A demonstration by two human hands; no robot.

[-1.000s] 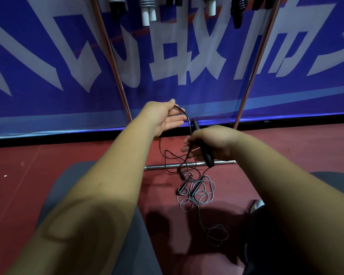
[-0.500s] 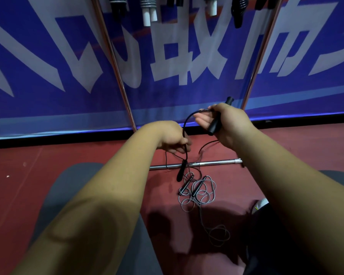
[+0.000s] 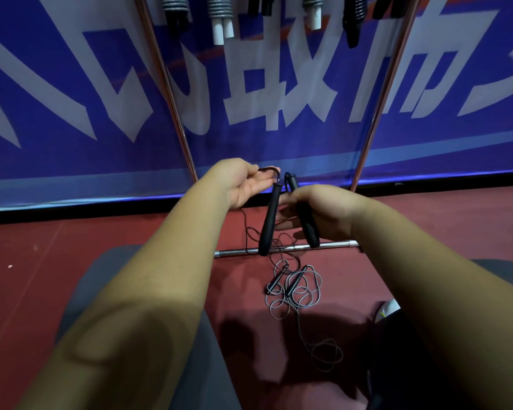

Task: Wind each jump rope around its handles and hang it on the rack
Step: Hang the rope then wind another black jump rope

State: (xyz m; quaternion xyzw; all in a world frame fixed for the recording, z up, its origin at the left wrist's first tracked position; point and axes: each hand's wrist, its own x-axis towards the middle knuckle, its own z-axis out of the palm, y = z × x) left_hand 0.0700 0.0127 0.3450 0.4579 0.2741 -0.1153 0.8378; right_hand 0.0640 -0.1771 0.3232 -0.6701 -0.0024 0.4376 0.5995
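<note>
Over the rack's base bar (image 3: 234, 252), the left hand (image 3: 243, 186) pinches the cord (image 3: 267, 168) just above 1 dangling black handle (image 3: 268, 223). The right hand (image 3: 326, 213), at its 3 o'clock, curls round the other handle (image 3: 307, 224). Best to lay the 2 handles parallel, ends level, then wind tight.

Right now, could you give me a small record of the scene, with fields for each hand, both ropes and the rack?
Left hand: pinches the cord of the black jump rope just above one handle, which hangs down
Right hand: grips the other handle
Black cord: hangs loose, not yet wound
Grey jump rope: unwound tangle on the red floor
Rack: bottom bar behind the held handles; wound ropes hang at the top
</note>
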